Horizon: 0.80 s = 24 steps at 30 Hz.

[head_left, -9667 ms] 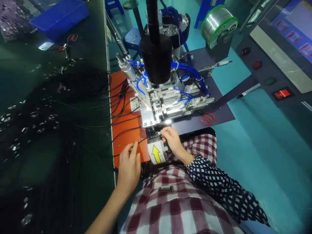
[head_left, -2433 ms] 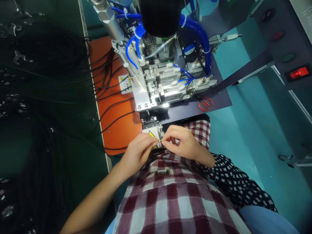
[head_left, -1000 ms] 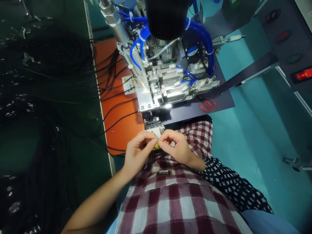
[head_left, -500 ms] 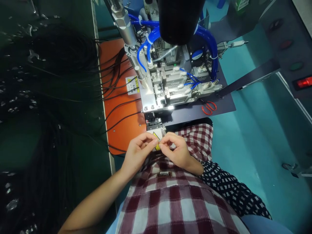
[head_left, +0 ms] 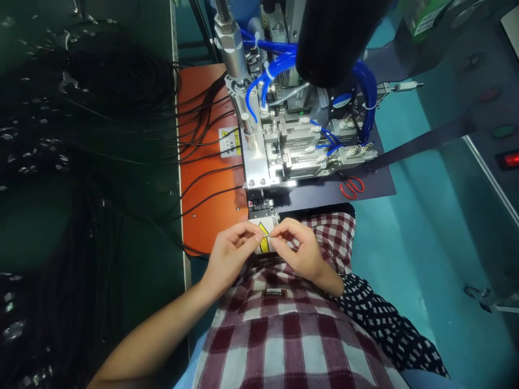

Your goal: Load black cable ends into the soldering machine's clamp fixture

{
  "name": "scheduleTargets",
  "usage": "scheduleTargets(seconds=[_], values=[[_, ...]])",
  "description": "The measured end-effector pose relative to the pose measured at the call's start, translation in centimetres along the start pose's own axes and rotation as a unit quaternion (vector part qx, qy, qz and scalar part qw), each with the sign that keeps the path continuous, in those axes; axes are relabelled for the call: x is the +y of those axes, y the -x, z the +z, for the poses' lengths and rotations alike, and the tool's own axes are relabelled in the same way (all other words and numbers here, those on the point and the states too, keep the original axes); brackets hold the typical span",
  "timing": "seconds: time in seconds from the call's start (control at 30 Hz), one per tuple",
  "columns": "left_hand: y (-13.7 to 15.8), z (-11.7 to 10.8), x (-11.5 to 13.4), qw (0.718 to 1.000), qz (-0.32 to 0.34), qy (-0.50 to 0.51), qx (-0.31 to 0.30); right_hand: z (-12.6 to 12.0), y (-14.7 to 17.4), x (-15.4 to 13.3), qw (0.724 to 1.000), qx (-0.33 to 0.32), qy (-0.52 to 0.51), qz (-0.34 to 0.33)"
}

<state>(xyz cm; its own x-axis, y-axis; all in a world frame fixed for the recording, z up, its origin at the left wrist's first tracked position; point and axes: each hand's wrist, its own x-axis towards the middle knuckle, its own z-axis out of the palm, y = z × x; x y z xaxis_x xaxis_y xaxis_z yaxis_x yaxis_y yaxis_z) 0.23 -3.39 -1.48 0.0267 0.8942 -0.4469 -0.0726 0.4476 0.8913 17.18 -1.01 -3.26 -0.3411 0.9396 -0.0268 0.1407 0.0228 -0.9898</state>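
Observation:
In the head view my left hand (head_left: 232, 253) and my right hand (head_left: 299, 247) face each other in front of the apron, thumbs and forefingers pinched. A small, thin, shiny piece (head_left: 265, 235) spans the narrow gap between the fingertips, and both hands grip it; its exact kind is too small to make out. Just beneath the fingertips is a yellow warning label (head_left: 264, 246) on the front of the machine (head_left: 259, 167). One black cable (head_left: 193, 250) runs across the orange plate toward my left hand, its end hidden.
Several black cables (head_left: 203, 173) cross the orange plate (head_left: 211, 216) into the machine from a dark heap (head_left: 117, 81) at left. Red-handled scissors (head_left: 352, 187) lie on the grey base plate (head_left: 316, 197). Blue air hoses (head_left: 367, 102) and a black cylinder (head_left: 340, 43) rise above.
My right hand has shifted slightly right, away from my left, so more of the shiny piece shows between the fingertips. The whole view has also moved a little.

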Motion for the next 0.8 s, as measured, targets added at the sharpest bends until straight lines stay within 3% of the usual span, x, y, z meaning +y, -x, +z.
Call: scheduleTargets(seconds=[0.33, 0.6, 0.8], values=[[-0.07, 0.17, 0.55, 0.999, 0.009, -0.036, -0.007, 0.55, -0.44, 0.10, 0.997, 0.032, -0.059, 0.042], [-0.13, -0.16, 0.38, 1.000, -0.012, -0.013, -0.005, 0.56, -0.67, 0.23, 0.973, 0.012, -0.170, 0.157], [-0.27, -0.39, -0.15, 1.000, -0.025, 0.000, -0.011, 0.53, -0.78, 0.03, 0.965, 0.008, -0.194, 0.177]])
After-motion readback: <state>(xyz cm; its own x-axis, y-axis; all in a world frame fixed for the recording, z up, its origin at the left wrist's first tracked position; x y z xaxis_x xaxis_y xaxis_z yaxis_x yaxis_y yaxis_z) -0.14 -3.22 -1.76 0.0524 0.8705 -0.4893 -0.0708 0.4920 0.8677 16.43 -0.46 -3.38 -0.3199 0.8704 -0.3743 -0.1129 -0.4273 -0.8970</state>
